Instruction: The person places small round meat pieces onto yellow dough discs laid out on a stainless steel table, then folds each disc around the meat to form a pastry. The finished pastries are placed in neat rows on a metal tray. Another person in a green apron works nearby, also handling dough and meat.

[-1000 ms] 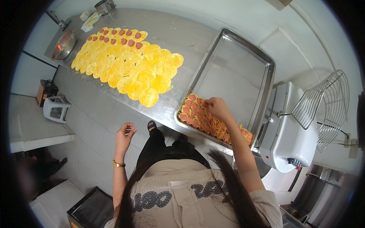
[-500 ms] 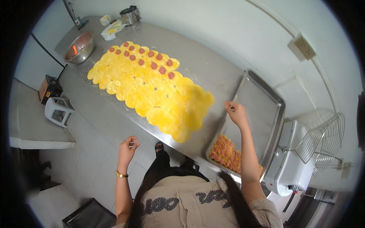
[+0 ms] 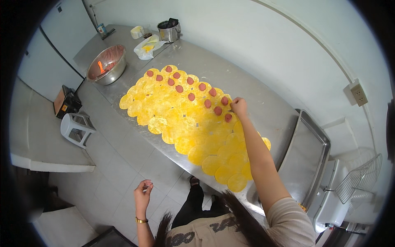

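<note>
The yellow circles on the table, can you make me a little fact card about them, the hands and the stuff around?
Main thing: yellow circles, overlapping in a wide sheet
Surface: metal table
On top: pink lumps, in two rows toward the wall side
Right hand: at the sheet's wall-side edge, close to the lumps; can't tell if it holds anything
Left hand: out past the table's near edge, partly curled
Left end: metal bowl with an orange-handled tool inside
Right end: big metal tray
</note>
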`<action>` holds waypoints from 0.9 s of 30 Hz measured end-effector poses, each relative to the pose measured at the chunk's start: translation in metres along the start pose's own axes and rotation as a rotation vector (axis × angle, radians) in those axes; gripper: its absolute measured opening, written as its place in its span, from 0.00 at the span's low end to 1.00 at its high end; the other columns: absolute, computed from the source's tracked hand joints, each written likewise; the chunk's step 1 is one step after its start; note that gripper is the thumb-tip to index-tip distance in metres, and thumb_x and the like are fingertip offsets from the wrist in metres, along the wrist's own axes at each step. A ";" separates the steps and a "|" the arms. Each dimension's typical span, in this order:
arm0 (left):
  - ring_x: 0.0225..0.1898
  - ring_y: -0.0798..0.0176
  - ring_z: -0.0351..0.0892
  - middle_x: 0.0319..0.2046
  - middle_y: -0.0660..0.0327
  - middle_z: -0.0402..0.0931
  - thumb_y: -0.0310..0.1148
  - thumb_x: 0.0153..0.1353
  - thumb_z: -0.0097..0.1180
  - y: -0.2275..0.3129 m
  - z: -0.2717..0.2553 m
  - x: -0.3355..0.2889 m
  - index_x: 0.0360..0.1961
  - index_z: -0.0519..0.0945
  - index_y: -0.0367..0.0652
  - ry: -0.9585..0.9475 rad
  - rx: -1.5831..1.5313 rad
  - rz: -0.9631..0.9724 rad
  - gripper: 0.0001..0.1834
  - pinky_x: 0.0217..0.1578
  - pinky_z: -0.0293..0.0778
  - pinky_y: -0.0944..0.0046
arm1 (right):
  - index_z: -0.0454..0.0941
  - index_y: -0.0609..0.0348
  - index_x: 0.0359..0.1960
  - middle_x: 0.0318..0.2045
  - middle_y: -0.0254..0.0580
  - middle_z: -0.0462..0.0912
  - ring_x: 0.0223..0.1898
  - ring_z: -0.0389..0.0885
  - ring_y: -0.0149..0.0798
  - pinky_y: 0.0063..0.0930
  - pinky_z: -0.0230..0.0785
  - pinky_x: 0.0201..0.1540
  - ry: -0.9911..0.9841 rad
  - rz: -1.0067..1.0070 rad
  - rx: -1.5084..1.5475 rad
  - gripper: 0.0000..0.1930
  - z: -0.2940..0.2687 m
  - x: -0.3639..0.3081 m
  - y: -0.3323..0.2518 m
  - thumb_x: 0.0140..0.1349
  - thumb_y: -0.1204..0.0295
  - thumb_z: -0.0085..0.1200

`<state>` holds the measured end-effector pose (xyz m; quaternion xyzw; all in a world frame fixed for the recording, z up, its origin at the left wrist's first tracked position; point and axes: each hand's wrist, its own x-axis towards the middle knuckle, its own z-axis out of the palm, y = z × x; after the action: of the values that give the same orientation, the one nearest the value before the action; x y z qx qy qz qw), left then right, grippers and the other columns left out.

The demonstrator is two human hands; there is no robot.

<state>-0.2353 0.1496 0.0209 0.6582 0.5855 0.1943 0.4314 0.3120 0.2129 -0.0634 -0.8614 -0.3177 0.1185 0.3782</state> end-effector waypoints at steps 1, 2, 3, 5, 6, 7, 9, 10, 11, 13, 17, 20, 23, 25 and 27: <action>0.31 0.66 0.80 0.32 0.56 0.80 0.24 0.55 0.58 -0.001 0.001 0.004 0.38 0.77 0.34 -0.003 -0.026 -0.006 0.10 0.32 0.75 0.68 | 0.75 0.62 0.26 0.27 0.43 0.75 0.26 0.76 0.41 0.34 0.72 0.31 0.011 0.034 0.097 0.07 0.001 0.001 0.004 0.47 0.72 0.57; 0.33 0.67 0.79 0.33 0.57 0.80 0.25 0.56 0.57 0.001 0.002 0.011 0.39 0.77 0.35 -0.035 -0.078 -0.021 0.10 0.33 0.75 0.69 | 0.73 0.63 0.26 0.26 0.40 0.74 0.23 0.75 0.38 0.32 0.72 0.28 0.029 0.063 0.195 0.07 -0.001 0.002 0.008 0.47 0.74 0.57; 0.35 0.68 0.79 0.34 0.58 0.79 0.26 0.57 0.56 0.004 0.006 0.019 0.40 0.76 0.35 -0.068 -0.132 -0.034 0.10 0.34 0.75 0.70 | 0.71 0.62 0.28 0.27 0.40 0.73 0.24 0.75 0.37 0.32 0.74 0.29 0.013 0.165 0.419 0.07 -0.005 0.003 0.010 0.49 0.75 0.54; 0.37 0.69 0.78 0.36 0.59 0.79 0.28 0.59 0.55 0.016 0.018 0.036 0.42 0.76 0.36 -0.141 -0.207 -0.008 0.11 0.35 0.74 0.71 | 0.68 0.61 0.32 0.29 0.39 0.70 0.26 0.75 0.35 0.32 0.76 0.30 0.017 0.399 0.859 0.07 -0.016 -0.004 0.011 0.51 0.78 0.49; 0.37 0.69 0.78 0.37 0.60 0.79 0.28 0.60 0.54 0.026 0.029 0.046 0.43 0.75 0.37 -0.183 -0.229 0.032 0.11 0.35 0.74 0.71 | 0.66 0.61 0.33 0.29 0.40 0.70 0.27 0.75 0.35 0.32 0.77 0.31 0.016 0.386 0.952 0.06 -0.026 -0.010 0.010 0.52 0.79 0.47; 0.38 0.69 0.78 0.37 0.60 0.79 0.28 0.60 0.54 0.037 0.041 0.055 0.44 0.75 0.37 -0.227 -0.244 0.054 0.12 0.35 0.74 0.71 | 0.65 0.61 0.34 0.29 0.40 0.70 0.28 0.75 0.36 0.33 0.78 0.32 0.038 0.416 1.027 0.06 -0.039 -0.020 0.009 0.54 0.79 0.45; 0.38 0.70 0.77 0.37 0.59 0.78 0.27 0.59 0.55 0.065 0.073 0.069 0.44 0.76 0.36 -0.334 -0.308 0.221 0.12 0.38 0.73 0.72 | 0.64 0.62 0.35 0.31 0.41 0.70 0.31 0.76 0.36 0.32 0.78 0.34 0.061 0.425 1.170 0.06 -0.064 -0.043 0.002 0.55 0.81 0.42; 0.40 0.70 0.76 0.38 0.59 0.78 0.26 0.60 0.54 0.080 0.092 0.072 0.45 0.75 0.35 -0.419 -0.357 0.213 0.12 0.40 0.73 0.71 | 0.64 0.62 0.36 0.32 0.41 0.71 0.33 0.76 0.36 0.31 0.78 0.35 0.063 0.405 1.236 0.06 -0.076 -0.056 -0.002 0.56 0.81 0.41; 0.42 0.69 0.75 0.40 0.58 0.77 0.26 0.61 0.53 0.096 0.111 0.073 0.46 0.74 0.35 -0.508 -0.431 0.223 0.13 0.42 0.72 0.71 | 0.65 0.63 0.36 0.34 0.42 0.72 0.34 0.77 0.36 0.30 0.78 0.36 0.063 0.382 1.308 0.06 -0.087 -0.072 -0.007 0.56 0.82 0.41; 0.46 0.69 0.74 0.44 0.57 0.75 0.29 0.63 0.51 0.128 0.149 0.072 0.49 0.72 0.34 -0.571 -0.454 0.366 0.14 0.44 0.71 0.70 | 0.65 0.64 0.41 0.38 0.42 0.73 0.37 0.77 0.36 0.28 0.76 0.39 -0.004 0.355 1.390 0.10 -0.107 -0.108 -0.016 0.57 0.82 0.40; 0.47 0.67 0.72 0.49 0.57 0.71 0.33 0.65 0.48 0.171 0.205 0.052 0.52 0.69 0.32 -0.823 -0.729 0.119 0.18 0.44 0.72 0.68 | 0.64 0.68 0.50 0.44 0.45 0.74 0.42 0.78 0.35 0.23 0.75 0.43 -0.114 0.340 1.407 0.16 -0.131 -0.206 -0.029 0.59 0.82 0.40; 0.43 0.66 0.74 0.45 0.58 0.74 0.32 0.64 0.48 0.170 0.220 0.024 0.51 0.71 0.32 -0.885 -0.671 0.067 0.17 0.42 0.73 0.68 | 0.63 0.67 0.54 0.46 0.44 0.74 0.43 0.78 0.33 0.23 0.74 0.43 -0.080 0.439 1.383 0.18 -0.136 -0.282 -0.031 0.60 0.81 0.40; 0.37 0.68 0.77 0.36 0.61 0.77 0.31 0.63 0.50 0.152 0.222 0.002 0.47 0.75 0.32 -0.987 -0.407 0.132 0.15 0.39 0.73 0.68 | 0.67 0.66 0.52 0.43 0.42 0.76 0.43 0.78 0.32 0.22 0.73 0.44 0.025 0.561 1.363 0.15 -0.135 -0.342 -0.020 0.63 0.77 0.42; 0.33 0.66 0.78 0.32 0.59 0.79 0.30 0.61 0.50 0.139 0.225 -0.014 0.44 0.76 0.33 -0.951 -0.280 0.249 0.13 0.37 0.73 0.68 | 0.71 0.66 0.47 0.41 0.40 0.78 0.41 0.78 0.31 0.24 0.73 0.45 0.110 0.571 1.350 0.12 -0.128 -0.374 -0.011 0.64 0.75 0.44; 0.31 0.63 0.79 0.30 0.55 0.79 0.29 0.60 0.51 0.130 0.227 -0.025 0.43 0.78 0.33 -0.910 -0.136 0.406 0.13 0.36 0.73 0.67 | 0.73 0.66 0.45 0.40 0.40 0.78 0.40 0.78 0.31 0.24 0.72 0.45 0.203 0.644 1.254 0.11 -0.119 -0.398 0.000 0.64 0.75 0.45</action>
<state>0.0099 0.0564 0.0054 0.7473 0.1843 0.0051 0.6384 0.0583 -0.1085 0.0039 -0.5393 0.1176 0.3039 0.7765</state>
